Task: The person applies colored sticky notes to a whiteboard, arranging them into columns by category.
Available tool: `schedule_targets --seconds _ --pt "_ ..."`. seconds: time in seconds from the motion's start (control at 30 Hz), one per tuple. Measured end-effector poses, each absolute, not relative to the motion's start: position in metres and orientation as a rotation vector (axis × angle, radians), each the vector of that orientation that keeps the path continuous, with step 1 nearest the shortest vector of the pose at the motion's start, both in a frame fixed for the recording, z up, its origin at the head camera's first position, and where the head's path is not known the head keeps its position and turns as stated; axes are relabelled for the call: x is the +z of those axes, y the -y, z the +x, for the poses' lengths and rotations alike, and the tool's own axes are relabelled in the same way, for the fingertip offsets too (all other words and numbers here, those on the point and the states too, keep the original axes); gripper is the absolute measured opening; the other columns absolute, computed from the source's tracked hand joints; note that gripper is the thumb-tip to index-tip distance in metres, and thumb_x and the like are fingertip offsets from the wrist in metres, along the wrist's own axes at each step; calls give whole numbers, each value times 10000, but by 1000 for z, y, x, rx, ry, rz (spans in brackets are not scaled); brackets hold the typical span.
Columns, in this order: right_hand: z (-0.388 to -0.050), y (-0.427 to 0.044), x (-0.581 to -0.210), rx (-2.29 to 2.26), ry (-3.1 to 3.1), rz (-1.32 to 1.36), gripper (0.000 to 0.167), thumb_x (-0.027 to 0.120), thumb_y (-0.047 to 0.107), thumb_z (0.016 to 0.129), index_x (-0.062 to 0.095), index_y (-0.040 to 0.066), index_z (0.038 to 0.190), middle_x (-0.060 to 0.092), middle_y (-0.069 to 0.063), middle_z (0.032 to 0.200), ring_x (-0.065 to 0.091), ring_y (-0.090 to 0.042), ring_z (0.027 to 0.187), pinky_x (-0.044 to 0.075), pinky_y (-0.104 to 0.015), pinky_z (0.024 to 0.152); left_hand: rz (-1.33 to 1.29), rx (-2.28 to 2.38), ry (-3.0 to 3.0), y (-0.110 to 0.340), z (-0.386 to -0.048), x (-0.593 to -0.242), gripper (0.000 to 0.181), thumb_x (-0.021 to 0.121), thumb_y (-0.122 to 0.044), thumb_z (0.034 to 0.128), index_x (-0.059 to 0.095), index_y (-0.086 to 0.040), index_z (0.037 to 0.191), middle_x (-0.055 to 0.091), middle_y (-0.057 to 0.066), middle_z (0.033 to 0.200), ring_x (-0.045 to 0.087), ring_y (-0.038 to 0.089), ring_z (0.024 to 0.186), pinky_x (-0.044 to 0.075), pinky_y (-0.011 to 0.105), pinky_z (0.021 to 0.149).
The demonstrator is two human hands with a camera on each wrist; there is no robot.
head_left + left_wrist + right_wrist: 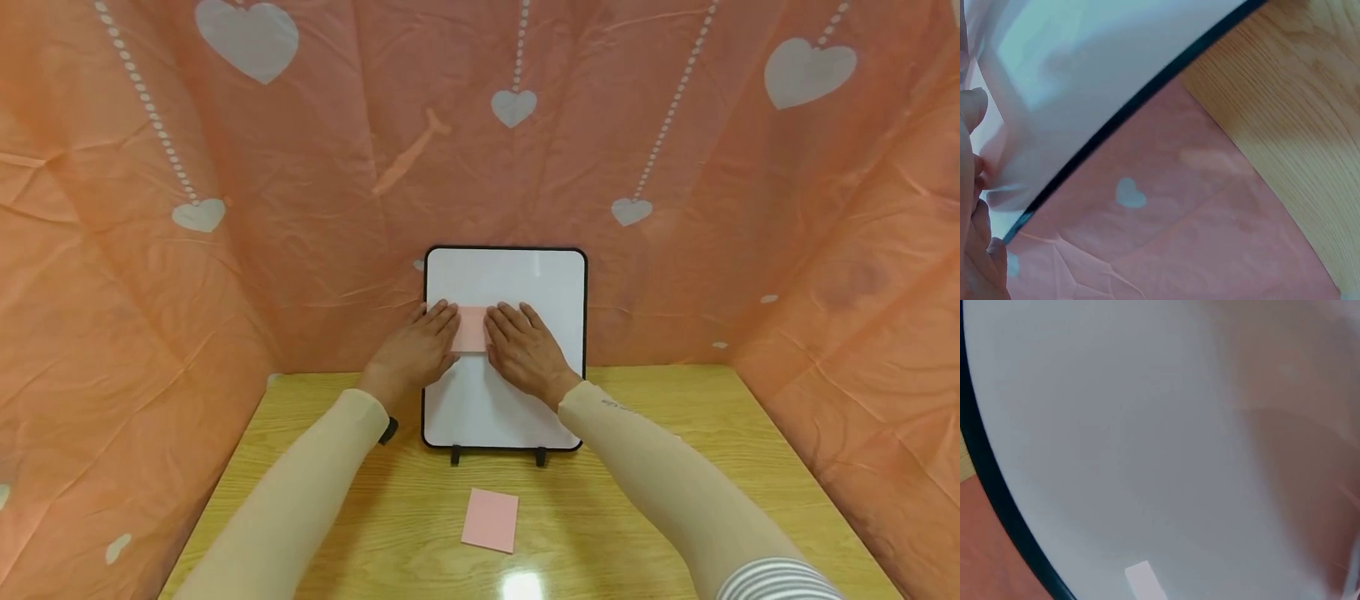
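Head view: the orange-pink fabric backdrop (465,167), printed with hearts, rises behind and on both sides of the whiteboard (502,412), and the wood-grain table (652,396) spreads beneath it. The black-framed whiteboard stands upright, its long axis vertical, on two small black feet (455,455). The left hand (420,343) reaches across the whiteboard's left edge and the right hand (528,350) lies over its right half, both with fingers straight and unclenched, resting flat rather than grasping. The pink sticky-note pad (491,522) lies on the table in front of the whiteboard, well apart from both hands. The pink sticky note (471,330) is against the whiteboard's face, above its middle and left of its centreline, directly between the hands. The left fingertips cover its left side and the right fingertips touch its right side, so neither hand is clearly nearer; with those sides covered, I cannot tell its long axis.
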State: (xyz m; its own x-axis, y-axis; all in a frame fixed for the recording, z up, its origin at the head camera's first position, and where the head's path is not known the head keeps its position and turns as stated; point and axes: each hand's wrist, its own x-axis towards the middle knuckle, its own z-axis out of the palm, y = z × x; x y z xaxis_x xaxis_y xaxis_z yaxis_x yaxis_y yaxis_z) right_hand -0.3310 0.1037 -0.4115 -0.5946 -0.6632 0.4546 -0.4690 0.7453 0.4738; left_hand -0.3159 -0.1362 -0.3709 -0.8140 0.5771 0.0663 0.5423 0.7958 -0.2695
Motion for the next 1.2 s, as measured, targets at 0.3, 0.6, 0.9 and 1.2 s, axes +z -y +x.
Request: schedule_targets --seconds 0.3,0.6,0.9,1.2 --pt "-333 -85 -401 -373 2296 862 517 517 357 1099 564 66 1523 575 -79 1558 483 -256 1488 345 -463 1277 -907 338 2839 145 -317 -373 724 437 -464 1127 230 -42 1679 187 118 1763 119 295 1649 152 507 1345" --pt "-333 -83 -402 -395 2401 879 568 434 392 1126 455 88 1606 459 -59 1653 356 -248 1578 246 -501 1321 -889 317 2857 143 -316 -374 728 411 -476 1130 205 -56 1687 147 101 1772 88 283 1654 112 501 1352" --pt "-331 -108 -411 -405 2357 806 550 489 383 1103 512 93 1571 518 -48 1614 420 -251 1539 291 -519 1295 -903 368 2786 149 -311 -372 688 473 -427 1125 299 -31 1660 262 125 1743 167 306 1641 164 490 1344" --pt "-330 -102 -414 -365 2377 812 552 469 376 1111 507 70 1570 512 -77 1615 425 -266 1537 280 -523 1299 -929 393 2783 139 -313 -371 675 466 -412 1126 294 -43 1664 257 118 1744 172 290 1640 180 491 1340"
